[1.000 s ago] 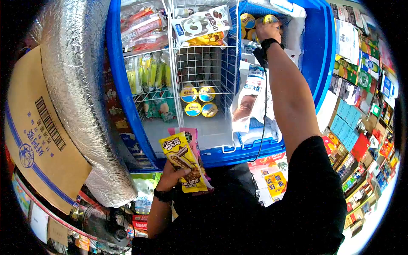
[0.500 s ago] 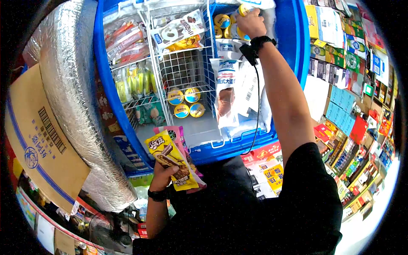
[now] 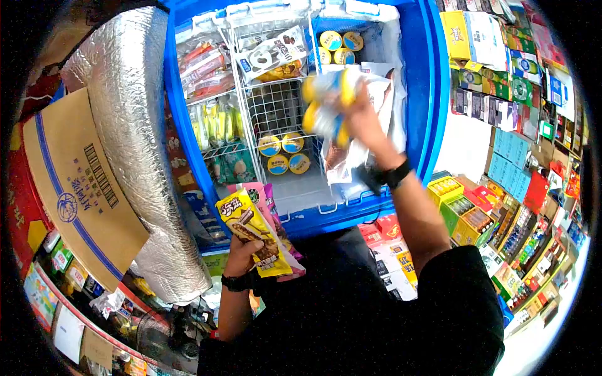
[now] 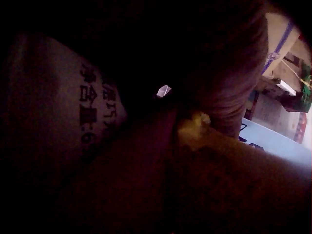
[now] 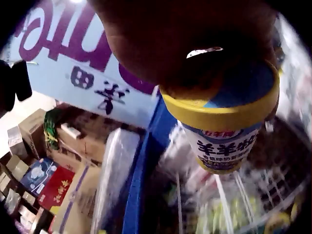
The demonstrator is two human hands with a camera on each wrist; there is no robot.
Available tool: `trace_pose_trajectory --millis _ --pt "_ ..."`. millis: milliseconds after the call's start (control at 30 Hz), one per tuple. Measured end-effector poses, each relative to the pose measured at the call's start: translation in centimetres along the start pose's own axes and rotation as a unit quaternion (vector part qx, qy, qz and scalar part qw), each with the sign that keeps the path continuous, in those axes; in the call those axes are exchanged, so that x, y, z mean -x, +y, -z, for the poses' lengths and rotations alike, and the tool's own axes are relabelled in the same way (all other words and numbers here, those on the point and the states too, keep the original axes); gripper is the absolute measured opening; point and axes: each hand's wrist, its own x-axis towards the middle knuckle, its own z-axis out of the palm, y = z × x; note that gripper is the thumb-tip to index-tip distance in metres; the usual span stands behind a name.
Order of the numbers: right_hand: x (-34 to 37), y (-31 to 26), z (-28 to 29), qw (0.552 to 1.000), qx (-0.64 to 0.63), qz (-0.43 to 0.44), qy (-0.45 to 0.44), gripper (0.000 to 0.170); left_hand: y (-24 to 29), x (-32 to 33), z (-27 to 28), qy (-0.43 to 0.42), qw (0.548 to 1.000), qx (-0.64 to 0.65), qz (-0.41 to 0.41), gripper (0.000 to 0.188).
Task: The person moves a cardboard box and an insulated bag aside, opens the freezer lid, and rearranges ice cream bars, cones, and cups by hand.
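My right hand (image 3: 365,124) grips two yellow-lidded ice cream cups (image 3: 327,86), blurred in the head view, above the chest freezer's wire basket. One ice cream cup (image 5: 222,117) shows large in the right wrist view, its blue and yellow lid under the hand. Low at the freezer's front edge, my left hand (image 3: 241,255) holds a yellow ice cream wrapper (image 3: 252,233), with pink and purple wrappers (image 3: 271,213) behind it. The left wrist view is very dark; printed characters show on a wrapper (image 4: 92,102).
Several matching cups (image 3: 278,164) sit low in the blue freezer (image 3: 433,125), others (image 3: 331,41) in its far right corner. White wire dividers (image 3: 273,97) separate bagged ices. A silver insulating roll (image 3: 122,144) and a cardboard box (image 3: 81,188) stand at left, stacked cartons (image 3: 473,222) at right.
My right hand has come from the freezer's far right corner toward the middle, carrying cups out of the group there. The left hand keeps its wrappers at about the same place.
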Motion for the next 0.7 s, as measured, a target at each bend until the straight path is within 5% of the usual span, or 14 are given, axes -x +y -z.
trace_pose_trajectory --millis 67,167,367,400,500,533,700 --pt "5.2 -0.7 -7.1 0.998 0.013 0.055 -0.008 0.086 0.5 0.0 0.1 -0.021 1.000 0.003 0.005 0.074" --pt "9.5 -6.0 -9.3 0.961 -0.042 -0.181 -0.205 0.087 1.3 0.1 -0.2 -0.035 0.999 -0.003 -0.016 0.075" --pt "11.6 -3.4 -17.3 0.969 0.107 -0.119 -0.189 0.090 0.8 0.9 0.6 0.002 0.998 -0.062 -0.029 0.083" --pt "11.4 -4.0 -17.4 0.963 0.089 -0.128 -0.220 0.100 0.8 0.8 0.8 -0.007 0.998 -0.059 -0.007 0.083" --pt "13.0 -2.5 -21.0 0.991 -0.040 -0.059 -0.112 0.113 0.5 0.7 0.5 -0.006 0.998 -0.055 0.014 0.084" --pt "12.9 -3.2 -20.4 0.964 -0.102 -0.166 -0.178 0.123 -0.1 0.6 0.7 0.008 0.998 -0.070 -0.001 0.082" --pt "13.8 -0.4 -22.1 0.937 -0.092 -0.225 -0.250 0.127 -0.4 0.3 0.7 -0.001 0.998 -0.063 0.006 0.082"
